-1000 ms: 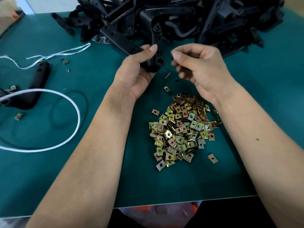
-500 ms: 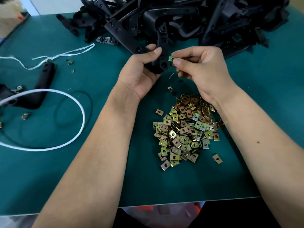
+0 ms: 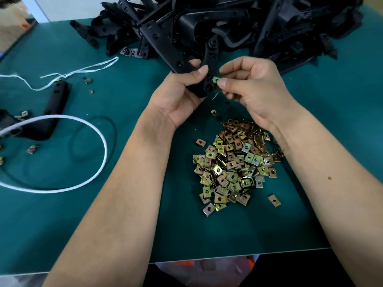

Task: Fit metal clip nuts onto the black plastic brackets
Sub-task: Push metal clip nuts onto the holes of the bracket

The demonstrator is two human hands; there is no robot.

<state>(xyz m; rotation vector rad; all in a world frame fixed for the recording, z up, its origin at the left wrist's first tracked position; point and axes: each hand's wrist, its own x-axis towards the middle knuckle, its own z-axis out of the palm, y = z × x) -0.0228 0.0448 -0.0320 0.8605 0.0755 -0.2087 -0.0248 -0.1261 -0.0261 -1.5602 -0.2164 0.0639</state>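
Green matting covers the table (image 3: 62, 224), and both forearms reach in from the near edge to meet just in front of a big tangle of black parts. Left hand (image 3: 180, 94) is wrapped round a black plastic bracket (image 3: 163, 46), thumb lying across its near end, fingers curled underneath, and the bracket's long arm angles up and away to the left. Right hand (image 3: 255, 88) comes in beside it, thumb and forefinger pinching one clip nut (image 3: 216, 79), the other fingers loosely curled below. That nut sits right against the bracket's rounded end, next to a hole; whether it is already seated on the plastic I cannot tell.

Counting now: one bracket in the hands, one nut in the pinch. Under the right wrist lies the heap of clip nuts (image 3: 234, 166), brassy and greenish, far too many to count, with three strays apart from it, one at its near right, one at its left, one just beyond it. Behind the hands the pile of brackets (image 3: 259, 23) is too tangled for a number.

Off to the left, another bracket (image 3: 49, 112) lies flat with a white cord loop (image 3: 87, 129) draped over it, a frayed white string (image 3: 78, 71) lies beyond it, and a few more loose nuts (image 3: 32, 149) are scattered about.
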